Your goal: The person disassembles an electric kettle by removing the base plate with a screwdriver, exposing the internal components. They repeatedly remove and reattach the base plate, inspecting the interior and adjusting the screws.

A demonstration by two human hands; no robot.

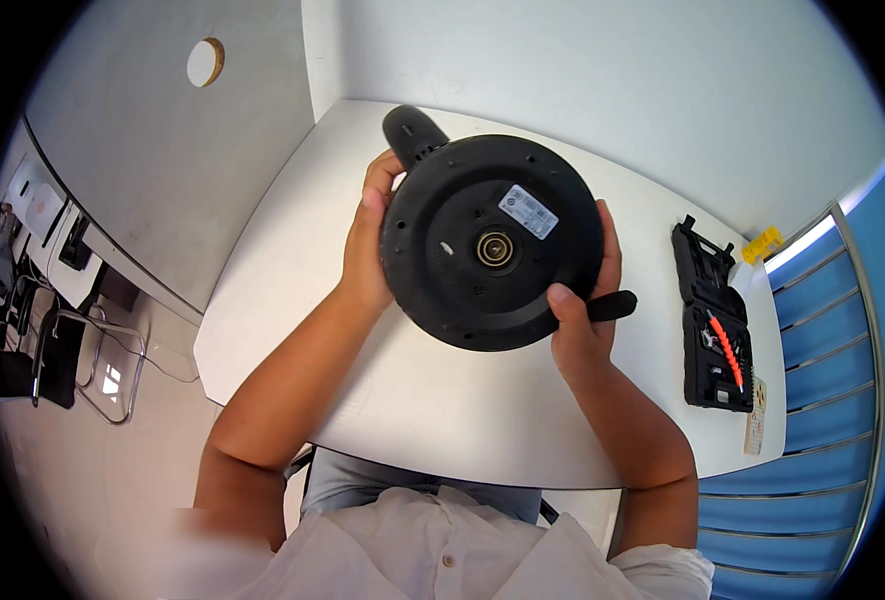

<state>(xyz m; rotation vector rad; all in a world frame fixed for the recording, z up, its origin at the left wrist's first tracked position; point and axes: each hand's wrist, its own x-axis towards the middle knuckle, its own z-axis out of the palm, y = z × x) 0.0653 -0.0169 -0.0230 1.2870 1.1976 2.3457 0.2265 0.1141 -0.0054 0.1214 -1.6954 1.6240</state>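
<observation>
Between my hands, above the table, is a black electric kettle (443,290), its round underside turned toward me. Brass-coloured rings sit at the centre of a connector (495,249), and a pale printed label (529,212) is stuck beside it. One thick black handle (412,133) juts out at the upper left; a slimmer black piece (614,305) sticks out at the lower right. My left hand (370,245) wraps around the left rim, below the handle. On the right rim, my right hand (585,325) grips with the thumb across the underside. The kettle's other side is hidden.
A white table (443,415) spreads under my arms. At its right lies an opened black tool case (715,330) holding an orange flexible shaft (726,350). Behind it is a yellow object (762,245). Metal rails (828,405) run along the right; a metal-framed chair (103,370) stands at far left.
</observation>
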